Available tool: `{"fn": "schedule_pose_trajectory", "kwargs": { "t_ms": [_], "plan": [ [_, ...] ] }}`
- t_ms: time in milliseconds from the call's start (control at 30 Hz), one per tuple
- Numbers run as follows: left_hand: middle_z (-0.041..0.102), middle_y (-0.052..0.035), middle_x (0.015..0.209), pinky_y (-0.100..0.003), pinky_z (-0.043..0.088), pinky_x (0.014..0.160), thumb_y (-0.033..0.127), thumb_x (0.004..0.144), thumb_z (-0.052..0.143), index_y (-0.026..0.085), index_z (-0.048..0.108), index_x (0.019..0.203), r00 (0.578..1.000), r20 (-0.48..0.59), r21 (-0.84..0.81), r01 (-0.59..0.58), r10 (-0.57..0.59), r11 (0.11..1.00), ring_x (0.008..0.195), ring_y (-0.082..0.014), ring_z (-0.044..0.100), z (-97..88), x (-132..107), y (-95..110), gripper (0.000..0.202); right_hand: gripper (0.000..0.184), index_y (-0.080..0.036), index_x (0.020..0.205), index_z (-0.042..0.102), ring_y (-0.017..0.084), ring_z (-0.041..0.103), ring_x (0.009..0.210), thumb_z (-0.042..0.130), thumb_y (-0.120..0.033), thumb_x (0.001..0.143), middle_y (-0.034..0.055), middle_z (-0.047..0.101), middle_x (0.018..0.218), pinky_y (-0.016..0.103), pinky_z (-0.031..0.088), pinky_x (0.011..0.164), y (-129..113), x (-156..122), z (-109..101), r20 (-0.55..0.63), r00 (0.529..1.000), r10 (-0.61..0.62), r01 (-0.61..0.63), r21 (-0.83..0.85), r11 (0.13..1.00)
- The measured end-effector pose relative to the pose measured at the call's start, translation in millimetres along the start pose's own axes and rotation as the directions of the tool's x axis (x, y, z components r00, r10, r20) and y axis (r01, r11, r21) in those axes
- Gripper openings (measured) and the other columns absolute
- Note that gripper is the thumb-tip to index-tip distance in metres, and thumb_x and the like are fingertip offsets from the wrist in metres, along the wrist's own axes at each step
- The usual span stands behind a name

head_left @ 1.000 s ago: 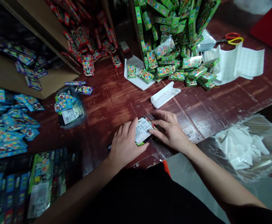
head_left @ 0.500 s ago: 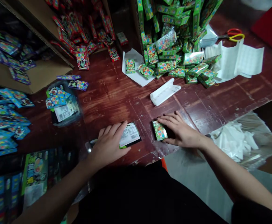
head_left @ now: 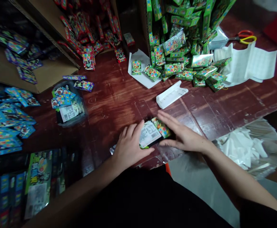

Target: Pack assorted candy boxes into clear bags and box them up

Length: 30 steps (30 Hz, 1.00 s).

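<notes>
My left hand (head_left: 131, 147) grips a flat dark packet with a white printed label (head_left: 150, 134), its fingers over the far edge and its thumb along the near edge. Under that palm the packet's left end is hidden. My right hand (head_left: 182, 134) is curved around a small green printed box (head_left: 161, 127), fingers on the far side and thumb on the near side. The box sits right against the packet's right end; whether it is partly inside cannot be told. Both lie on the dark red table near its front edge.
Green boxes (head_left: 174, 68) spill from a carton at the back. Red boxes (head_left: 88, 58), purple boxes (head_left: 83, 85) and blue packs (head_left: 7, 120) lie leftward. A folded white paper (head_left: 171, 95) lies ahead. Scissors (head_left: 246, 36) rest back right. A clear bag (head_left: 245, 147) hangs by the front edge.
My left hand has slid the labelled packet rightward until it meets the green box. My right hand has stayed at the box, which is now turned a little. The whole view has shifted slightly.
</notes>
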<state>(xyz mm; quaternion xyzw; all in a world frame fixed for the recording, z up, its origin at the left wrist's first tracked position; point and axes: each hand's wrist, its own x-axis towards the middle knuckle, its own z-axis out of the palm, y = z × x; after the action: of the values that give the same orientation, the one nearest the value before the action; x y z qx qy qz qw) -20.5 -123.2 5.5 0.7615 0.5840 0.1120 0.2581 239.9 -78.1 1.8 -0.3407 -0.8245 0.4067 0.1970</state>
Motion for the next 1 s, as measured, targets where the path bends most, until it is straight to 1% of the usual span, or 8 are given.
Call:
{"fn": "schedule_pose_trajectory", "kwargs": {
  "t_ms": [133,267,433,567,700,833,933,1000],
  "plan": [
    [0.045,-0.0142,0.15,-0.053,0.044,0.112,0.044,0.088,0.071,0.029,0.024,0.158,0.984,-0.123,-0.426,0.064,-0.128,0.902,0.136,-0.0339,0.048,6.5,16,6,0.086,0.068,-0.032,0.154,0.027,0.028,0.063,0.119,0.062,-0.042,0.097,0.0121,0.055,0.143,0.049,0.056,0.1,2,11,19,-0.28,0.931,0.234,-0.121,0.366,0.923],
    [0.057,-0.0122,0.137,-0.046,0.054,0.101,0.031,0.097,0.059,0.033,0.029,0.156,0.995,-0.022,-0.729,0.049,-0.095,0.683,0.119,-0.0283,0.062,15.0,14,-4,0.066,0.05,-0.031,0.142,0.045,0.022,0.065,0.104,0.063,-0.038,0.096,0.007,0.063,0.126,0.041,0.056,0.094,7,19,35,-0.257,0.917,0.306,-0.118,0.559,0.821],
    [0.061,-0.0078,0.121,-0.036,0.06,0.084,0.027,0.088,0.072,0.033,0.023,0.155,0.983,0.074,-0.842,0.15,-0.166,0.518,0.098,-0.0212,0.069,20.8,-4,-19,0.084,0.022,-0.026,0.115,0.065,0.02,0.064,0.095,0.06,-0.039,0.098,0.0038,0.068,0.107,0.038,0.054,0.089,7,21,40,-0.121,0.932,0.341,-0.212,0.579,0.787],
    [0.062,-0.0073,0.12,-0.032,0.06,0.08,0.028,0.087,0.074,0.027,0.046,0.136,0.979,0.101,-0.843,0.179,-0.178,0.507,0.093,-0.0189,0.07,17.0,-3,-22,0.056,0.024,-0.027,0.118,0.063,0.019,0.063,0.099,0.061,-0.039,0.098,0.0045,0.066,0.113,0.037,0.053,0.092,1,21,49,-0.202,0.906,0.372,-0.212,0.546,0.811],
    [0.061,-0.0071,0.122,-0.03,0.06,0.076,0.026,0.087,0.074,0.029,0.046,0.137,0.984,0.101,-0.854,0.163,-0.15,0.495,0.091,-0.0179,0.069,11.2,4,-20,0.057,0.035,-0.03,0.117,0.053,0.018,0.064,0.098,0.073,-0.037,0.089,0.004,0.063,0.117,0.033,0.056,0.085,-10,17,71,-0.443,0.731,0.52,-0.112,0.673,0.731],
    [0.062,-0.0068,0.119,-0.029,0.057,0.08,0.027,0.089,0.072,0.028,0.044,0.14,0.99,0.059,-0.837,0.118,-0.126,0.534,0.096,-0.0181,0.068,9.5,11,-19,0.059,0.034,-0.029,0.111,0.053,0.017,0.067,0.09,0.076,-0.037,0.087,0.0035,0.066,0.111,0.031,0.058,0.079,-20,11,88,-0.509,0.6,0.616,-0.075,0.731,0.678],
    [0.065,-0.0053,0.11,-0.028,0.054,0.082,0.029,0.094,0.066,0.024,0.05,0.131,0.995,0.059,-0.818,0.095,-0.081,0.568,0.099,-0.0173,0.066,8.7,18,-22,0.04,0.034,-0.029,0.117,0.059,0.018,0.067,0.095,0.075,-0.036,0.088,0.0038,0.067,0.115,0.033,0.057,0.086,-22,8,88,-0.495,0.581,0.646,-0.071,0.76,0.646],
    [0.066,-0.0043,0.106,-0.028,0.053,0.081,0.031,0.096,0.063,0.023,0.053,0.123,0.995,0.072,-0.813,0.099,-0.069,0.574,0.095,-0.0162,0.066,6.6,23,-24,0.03,0.031,-0.029,0.118,0.064,0.018,0.067,0.096,0.074,-0.037,0.09,0.0038,0.069,0.113,0.035,0.056,0.088,-21,7,83,-0.416,0.636,0.65,-0.118,0.78,0.615]
  ]
}}
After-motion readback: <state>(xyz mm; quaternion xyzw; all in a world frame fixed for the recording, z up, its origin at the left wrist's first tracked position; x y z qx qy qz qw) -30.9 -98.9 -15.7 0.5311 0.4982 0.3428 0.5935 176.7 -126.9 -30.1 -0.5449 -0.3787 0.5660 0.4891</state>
